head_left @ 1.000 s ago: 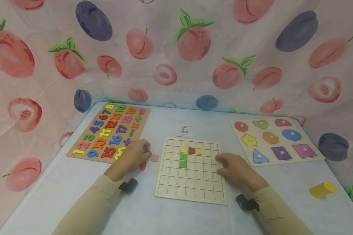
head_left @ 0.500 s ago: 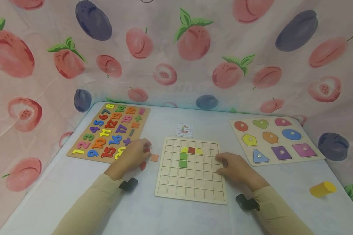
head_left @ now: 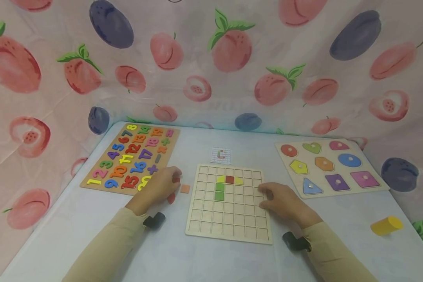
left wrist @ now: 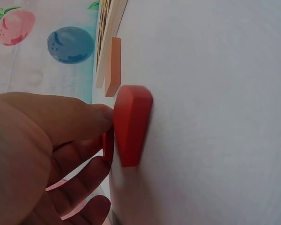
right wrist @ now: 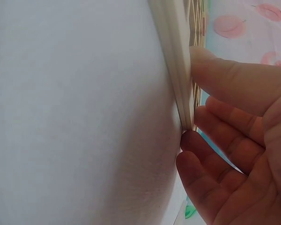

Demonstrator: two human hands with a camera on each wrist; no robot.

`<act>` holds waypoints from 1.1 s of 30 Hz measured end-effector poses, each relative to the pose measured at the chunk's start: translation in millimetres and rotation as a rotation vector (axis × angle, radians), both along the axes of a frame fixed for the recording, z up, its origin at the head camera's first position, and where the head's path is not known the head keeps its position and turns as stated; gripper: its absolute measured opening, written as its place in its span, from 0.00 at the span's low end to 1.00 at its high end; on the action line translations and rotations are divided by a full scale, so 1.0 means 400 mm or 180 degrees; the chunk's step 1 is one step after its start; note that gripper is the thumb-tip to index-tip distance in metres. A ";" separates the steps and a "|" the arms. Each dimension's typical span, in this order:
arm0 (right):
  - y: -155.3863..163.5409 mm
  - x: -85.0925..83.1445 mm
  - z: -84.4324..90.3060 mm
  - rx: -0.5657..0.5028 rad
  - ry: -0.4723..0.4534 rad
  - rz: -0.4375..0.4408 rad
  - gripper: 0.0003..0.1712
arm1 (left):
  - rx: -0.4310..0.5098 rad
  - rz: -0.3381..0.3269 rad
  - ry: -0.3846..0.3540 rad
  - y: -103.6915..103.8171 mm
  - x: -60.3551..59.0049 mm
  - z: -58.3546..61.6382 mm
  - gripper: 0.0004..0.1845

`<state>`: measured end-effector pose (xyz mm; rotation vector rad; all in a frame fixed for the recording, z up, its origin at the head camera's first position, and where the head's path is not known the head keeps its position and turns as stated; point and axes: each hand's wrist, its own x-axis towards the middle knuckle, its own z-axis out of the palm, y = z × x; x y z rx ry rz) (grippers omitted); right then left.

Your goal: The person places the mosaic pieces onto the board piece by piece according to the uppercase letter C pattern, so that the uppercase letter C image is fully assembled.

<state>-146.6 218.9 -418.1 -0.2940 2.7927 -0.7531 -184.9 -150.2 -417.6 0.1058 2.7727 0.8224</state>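
My left hand [head_left: 158,186] pinches a thin red piece [left wrist: 108,146] between thumb and fingertips. A second red piece [left wrist: 131,124] lies on the table just beside the thumb. Past it is an orange square tile [head_left: 185,188], left of the wooden grid board [head_left: 232,223]. On the board sit two green squares [head_left: 219,191], a red square [head_left: 229,179] and two yellow pieces [head_left: 238,180] with a curved or slanted side. My right hand [head_left: 282,199] rests its thumb and fingertips on the board's right edge, fingers loosely bent.
A small pattern card [head_left: 221,155] lies behind the board. To the left is a number puzzle [head_left: 127,160], partly under the left hand. A shape puzzle [head_left: 324,168] with knobs stands at the right, and a yellow cylinder [head_left: 386,226] lies nearer.
The red piece at my left fingertips has turned slightly from its earlier tilt. My right hand and the pieces on the board have stayed where they were.
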 end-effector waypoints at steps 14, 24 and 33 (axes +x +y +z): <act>0.000 -0.002 0.001 0.0017 0.0038 0.0051 0.32 | 0.0078 -0.0073 0.0120 -0.003 0.005 0.011 0.21; -0.002 0.001 0.006 0.0018 -0.0031 -0.0023 0.32 | 0.0367 -0.0204 0.0080 0.026 0.020 0.030 0.21; -0.002 0.000 0.004 0.0011 -0.0034 -0.0026 0.31 | 0.0188 -0.0451 0.0370 0.062 0.037 0.029 0.15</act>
